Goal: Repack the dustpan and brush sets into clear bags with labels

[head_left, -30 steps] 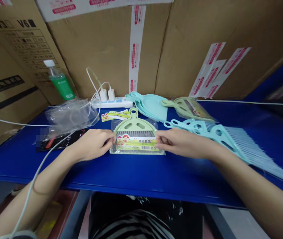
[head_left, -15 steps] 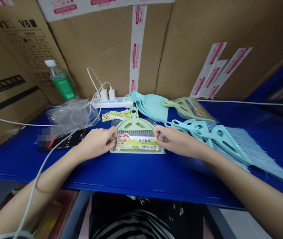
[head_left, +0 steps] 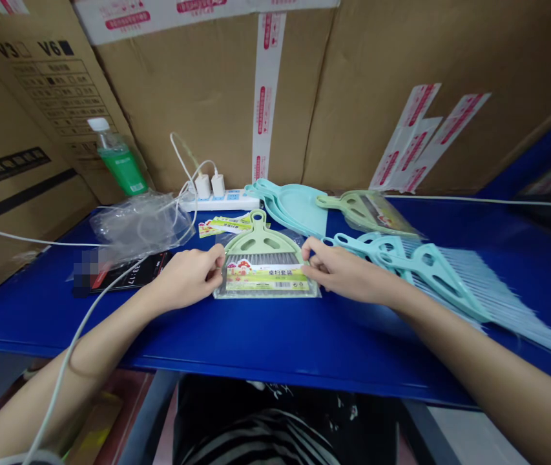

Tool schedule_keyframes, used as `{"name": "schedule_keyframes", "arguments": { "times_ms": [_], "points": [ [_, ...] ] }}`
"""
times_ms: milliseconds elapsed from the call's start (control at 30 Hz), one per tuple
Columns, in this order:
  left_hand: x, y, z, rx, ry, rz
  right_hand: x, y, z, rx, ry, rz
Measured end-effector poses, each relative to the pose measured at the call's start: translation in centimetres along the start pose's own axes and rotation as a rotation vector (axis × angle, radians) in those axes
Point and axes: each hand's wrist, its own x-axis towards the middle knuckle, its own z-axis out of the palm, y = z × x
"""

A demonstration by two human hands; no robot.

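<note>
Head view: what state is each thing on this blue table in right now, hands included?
Left hand: pinching the bagged set's left edge.
Right hand: pinching its right edge.
Bagged set: flat on the table, green dustpan and brush in a clear bag.
Bottle: upright, capped.
Power strip: two chargers plugged in.
Empty bags: crumpled pile.
Blue dustpans: stacked, unbagged.
Blue brushes: loose, overlapping.

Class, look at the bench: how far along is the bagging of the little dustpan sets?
Done: one bagged green set lies at the back. In hand: the left hand and right hand pinch the two sides of a clear bag holding a green dustpan set. Left: loose blue dustpans, blue brushes and spare bags.
</note>
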Motion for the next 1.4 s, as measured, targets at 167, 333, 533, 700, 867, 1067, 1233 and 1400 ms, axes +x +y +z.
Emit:
{"name": "schedule_keyframes", "arguments": {
  "times_ms": [167,333,533,700,867,1067,1233,1400],
  "points": [
    [-0.1,0.1,0.0,0.07,0.027,-0.02,0.0,0.1,-0.1,-0.041,0.022,0.011],
    [0.1,-0.1,0.1,0.065,0.019,-0.024,0.0,0.4,0.0,-0.015,0.034,-0.037],
    [-0.2,0.0,0.0,-0.073,0.007,0.078,0.0,0.8,0.0,-0.023,0.042,-0.125],
    [-0.6,0.1,-0.2,-0.261,-0.041,0.269,0.0,0.9,-0.1,-0.04,0.097,-0.112],
    [-0.7,0.1,-0.3,-0.293,-0.057,0.295,0.2,0.7,-0.3,0.024,0.146,-0.043],
    [-0.9,0.4,-0.3,-0.33,-0.107,0.328,0.4,0.9,-0.7,0.269,0.186,-0.002],
    [-1.0,0.7,-0.4,-0.416,-0.177,0.389,0.8,0.9,-0.7,0.681,0.17,0.071],
    [-1.1,1.1,-0.4,-0.384,-0.183,0.437,1.4,0.4,-0.2,1.062,0.129,0.06]
  ]
}}
